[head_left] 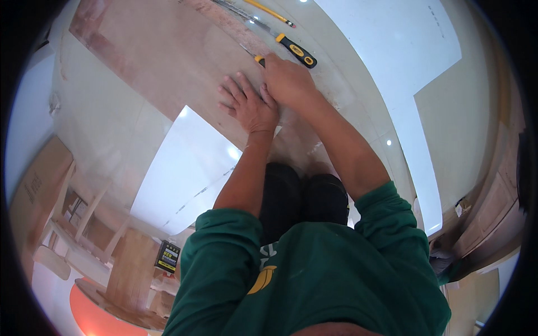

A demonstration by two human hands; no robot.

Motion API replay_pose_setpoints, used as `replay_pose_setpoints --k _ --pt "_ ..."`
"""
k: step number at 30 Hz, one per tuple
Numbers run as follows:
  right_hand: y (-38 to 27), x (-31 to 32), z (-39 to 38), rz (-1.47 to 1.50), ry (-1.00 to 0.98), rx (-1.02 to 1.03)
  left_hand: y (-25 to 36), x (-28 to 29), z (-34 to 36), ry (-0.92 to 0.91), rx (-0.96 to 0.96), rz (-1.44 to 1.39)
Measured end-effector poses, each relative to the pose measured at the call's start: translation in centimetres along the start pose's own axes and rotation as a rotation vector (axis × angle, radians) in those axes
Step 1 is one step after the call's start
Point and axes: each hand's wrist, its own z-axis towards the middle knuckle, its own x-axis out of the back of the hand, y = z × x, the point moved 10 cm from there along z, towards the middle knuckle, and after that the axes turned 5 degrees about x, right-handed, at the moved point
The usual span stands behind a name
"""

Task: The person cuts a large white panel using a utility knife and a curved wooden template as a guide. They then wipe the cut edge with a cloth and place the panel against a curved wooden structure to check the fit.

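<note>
My left hand (249, 106) lies with fingers spread on a pinkish-brown dusty sheet (129, 56). Just right of it, my right hand (286, 78) grips a tool (259, 59) with a black-and-yellow handle and a thin metal blade or shaft; its exact kind is hard to tell. A larger black-and-yellow handled blade tool (297, 51) lies above my right hand, with a yellow pencil (269, 14) beyond it. A white sheet (174, 162) is left of my left forearm.
Another white sheet (414, 39) stretches along the right. At lower left are a cardboard piece (39, 168), pale wooden furniture (84, 224), a black-and-yellow box (167, 255) and a round orange object (95, 308). Wooden cabinetry (485, 218) lines the far right.
</note>
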Motion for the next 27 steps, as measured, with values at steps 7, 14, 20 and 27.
replay_pose_setpoints --k 7,14,20,27 --pt "5.0 -2.2 -8.1 0.028 -0.036 -0.102 0.4 0.4 -0.1 0.02 -0.001 -0.003" --pt "9.5 -4.0 -17.0 -0.006 -0.082 -0.201 0.6 0.5 -0.1 0.054 -0.013 -0.003" --pt "12.7 -5.1 -23.6 -0.028 -0.084 -0.235 0.5 0.5 -0.1 0.062 -0.02 0.011" --pt "15.6 -6.5 -29.5 -0.032 -0.212 -0.374 1.0 0.7 -0.1 0.076 -0.049 0.011"
